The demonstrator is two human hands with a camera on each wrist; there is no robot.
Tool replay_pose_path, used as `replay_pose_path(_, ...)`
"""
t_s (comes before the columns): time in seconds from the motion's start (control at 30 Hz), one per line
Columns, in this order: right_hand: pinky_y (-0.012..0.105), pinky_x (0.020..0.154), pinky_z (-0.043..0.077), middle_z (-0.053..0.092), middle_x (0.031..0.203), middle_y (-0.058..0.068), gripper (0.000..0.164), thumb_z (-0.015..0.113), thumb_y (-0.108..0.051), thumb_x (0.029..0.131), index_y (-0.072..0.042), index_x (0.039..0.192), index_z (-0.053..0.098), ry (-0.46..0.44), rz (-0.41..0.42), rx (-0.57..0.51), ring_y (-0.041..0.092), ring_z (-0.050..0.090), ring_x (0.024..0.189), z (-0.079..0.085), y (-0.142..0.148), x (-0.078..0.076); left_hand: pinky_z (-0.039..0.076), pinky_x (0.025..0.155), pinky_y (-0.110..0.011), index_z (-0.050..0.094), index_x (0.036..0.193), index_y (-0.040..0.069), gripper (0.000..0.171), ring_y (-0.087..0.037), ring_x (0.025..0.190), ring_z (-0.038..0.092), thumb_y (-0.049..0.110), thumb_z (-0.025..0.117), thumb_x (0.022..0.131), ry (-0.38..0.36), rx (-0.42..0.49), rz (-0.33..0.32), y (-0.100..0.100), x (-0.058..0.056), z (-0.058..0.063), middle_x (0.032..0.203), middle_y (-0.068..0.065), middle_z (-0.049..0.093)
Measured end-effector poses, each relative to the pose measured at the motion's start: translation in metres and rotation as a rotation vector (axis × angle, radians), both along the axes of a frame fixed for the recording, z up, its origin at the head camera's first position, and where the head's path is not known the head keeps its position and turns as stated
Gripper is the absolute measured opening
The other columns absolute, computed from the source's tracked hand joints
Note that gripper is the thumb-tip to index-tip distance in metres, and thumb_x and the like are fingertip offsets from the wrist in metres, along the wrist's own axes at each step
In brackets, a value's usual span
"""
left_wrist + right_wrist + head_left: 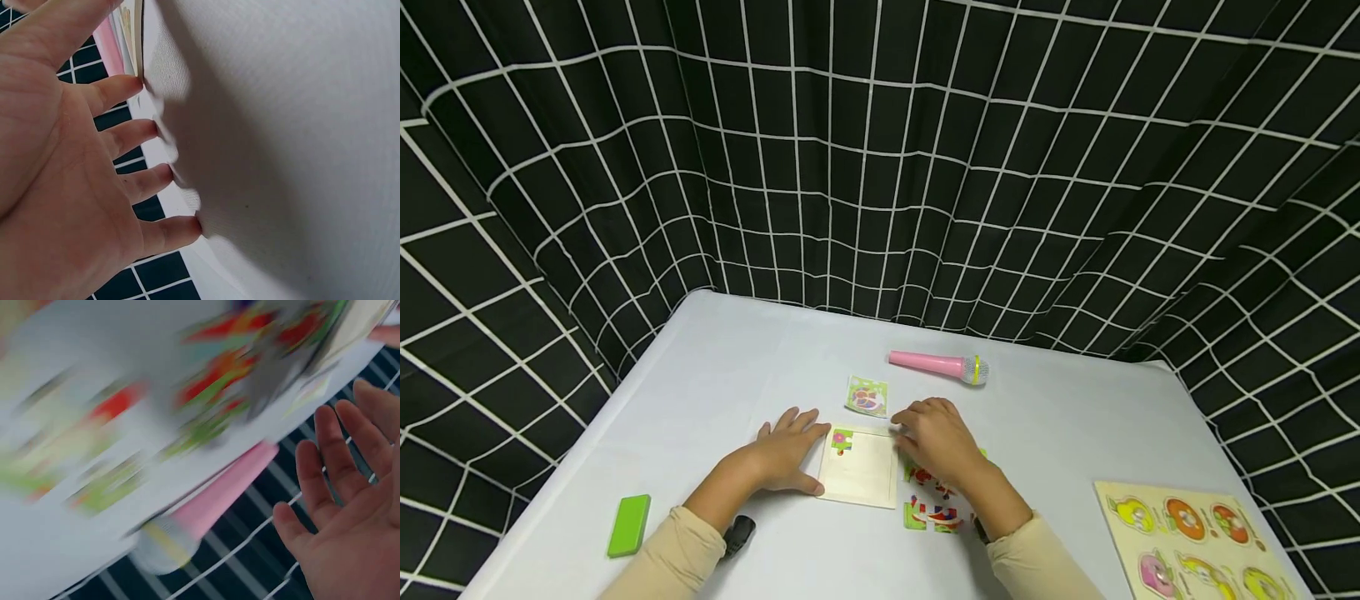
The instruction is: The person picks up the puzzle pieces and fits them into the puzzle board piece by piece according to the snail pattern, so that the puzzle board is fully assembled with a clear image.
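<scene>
A square wooden puzzle tray (859, 483) lies flat in front of me, with a jigsaw piece (841, 438) showing a pink flower in its upper left corner. My left hand (778, 457) is spread at the tray's left side, thumb and a fingertip against its edge. In the left wrist view its other fingertips touch the tablecloth. Over the tray's right edge hovers my right hand (936, 440), fingers loosely bent and holding nothing. Beneath and beside it are several loose jigsaw pieces (943, 520) with red and green print, partly hidden by the hand and forearm.
Beyond the tray lies a small picture card (867, 396). Farther back is a pink toy microphone (928, 362) with a silver head. A green block (628, 525) sits at the left, and a fruit puzzle board (1176, 546) at the right front. Grid-patterned black curtains surround the table.
</scene>
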State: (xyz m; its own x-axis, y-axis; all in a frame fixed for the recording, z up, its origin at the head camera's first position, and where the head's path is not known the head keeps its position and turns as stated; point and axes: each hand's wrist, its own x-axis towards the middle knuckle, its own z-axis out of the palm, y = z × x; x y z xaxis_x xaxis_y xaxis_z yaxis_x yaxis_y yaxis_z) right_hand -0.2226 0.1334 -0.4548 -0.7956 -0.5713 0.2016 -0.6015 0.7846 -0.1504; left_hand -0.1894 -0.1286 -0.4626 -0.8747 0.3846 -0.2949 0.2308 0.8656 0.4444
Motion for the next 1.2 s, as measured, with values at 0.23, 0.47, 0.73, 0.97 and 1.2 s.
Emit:
replay_pose_path(0.23, 0.047, 0.104, 0.04, 0.072, 0.1, -0.003, 0.024, 0.077, -0.017, 0.081, -0.014, 0.105, 0.072, -0.073, -0.168, -0.011, 0.022, 0.062, 0.106, -0.001, 0.044, 0.0, 0.014, 0.108, -0.073, 0.039, 0.148, 0.011, 0.091, -0.045, 0.147, 0.009, 0.039, 0.083, 0.073, -0.003, 0.011, 0.004, -0.001, 0.0, 0.0, 0.16, -0.016, 0.021)
replay_pose_path(0.47, 0.048, 0.102, 0.042, 0.072, 0.097, -0.002, 0.018, 0.078, -0.014, 0.078, -0.013, 0.096, 0.074, -0.066, -0.183, -0.023, 0.023, 0.063, 0.104, -0.006, 0.06, 0.005, 0.013, 0.108, -0.074, 0.038, 0.148, 0.01, 0.091, -0.045, 0.146, 0.009, 0.039, 0.082, 0.073, -0.006, 0.004, 0.001, -0.003, 0.0, 0.0, 0.159, -0.018, 0.021)
replay_pose_path(0.73, 0.049, 0.1, 0.042, 0.071, 0.099, -0.002, 0.015, 0.078, -0.018, 0.079, -0.016, 0.093, 0.075, -0.095, -0.191, 0.003, 0.024, 0.061, 0.105, -0.013, 0.066, 0.008, 0.014, 0.107, -0.074, 0.039, 0.147, 0.009, 0.09, -0.046, 0.146, 0.009, 0.038, 0.082, 0.074, 0.0, 0.012, -0.011, -0.001, 0.0, 0.002, 0.159, -0.019, 0.022)
replay_pose_path(0.97, 0.05, 0.101, 0.041, 0.071, 0.105, 0.0, 0.018, 0.079, -0.017, 0.079, -0.015, 0.096, 0.076, -0.146, -0.207, -0.003, 0.024, 0.06, 0.108, -0.014, 0.067, 0.009, 0.014, 0.107, -0.074, 0.039, 0.147, 0.009, 0.09, -0.046, 0.146, 0.01, 0.038, 0.082, 0.074, 0.003, 0.006, -0.008, -0.001, 0.0, 0.001, 0.159, -0.018, 0.023)
replay_pose_path(1.2, 0.047, 0.097, 0.045, 0.072, 0.101, -0.002, 0.019, 0.082, -0.015, 0.076, -0.014, 0.094, 0.076, -0.156, -0.191, -0.019, 0.022, 0.063, 0.103, -0.015, 0.067, 0.006, 0.014, 0.108, -0.073, 0.039, 0.148, 0.01, 0.09, -0.045, 0.146, 0.009, 0.038, 0.082, 0.074, -0.005, 0.004, -0.002, -0.001, -0.001, -0.001, 0.159, -0.017, 0.022)
